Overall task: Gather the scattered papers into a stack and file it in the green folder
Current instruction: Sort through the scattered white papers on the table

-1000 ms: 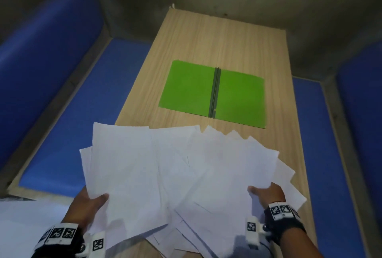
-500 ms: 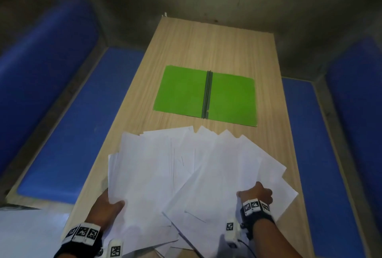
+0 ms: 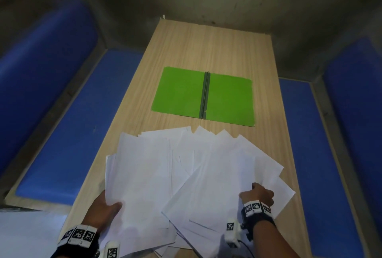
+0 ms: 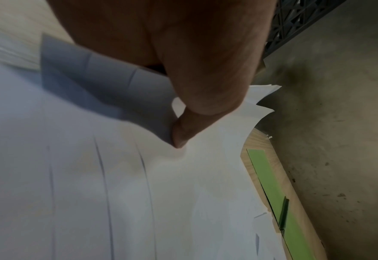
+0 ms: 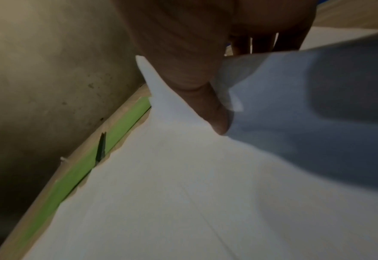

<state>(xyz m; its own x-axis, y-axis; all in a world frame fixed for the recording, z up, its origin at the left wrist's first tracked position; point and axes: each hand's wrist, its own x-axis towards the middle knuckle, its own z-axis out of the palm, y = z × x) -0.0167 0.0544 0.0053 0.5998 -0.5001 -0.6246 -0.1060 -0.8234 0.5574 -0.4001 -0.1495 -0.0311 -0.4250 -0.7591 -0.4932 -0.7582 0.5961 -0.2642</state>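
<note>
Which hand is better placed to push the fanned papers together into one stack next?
Right, probably. The right hand grips the splayed right side of the papers, whose corners fan out furthest; the left hand holds the straighter left edge and can act as a stop. The green folder lies open beyond.

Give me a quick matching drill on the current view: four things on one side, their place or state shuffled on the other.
1. green folder
2. papers
3. left hand
4. right hand

A. grips the fan's right side
B. lies open, far half of table
C. fanned out, not yet squared
D. thumb on top of the left sheets

Pairs: 1-B, 2-C, 3-D, 4-A
</note>
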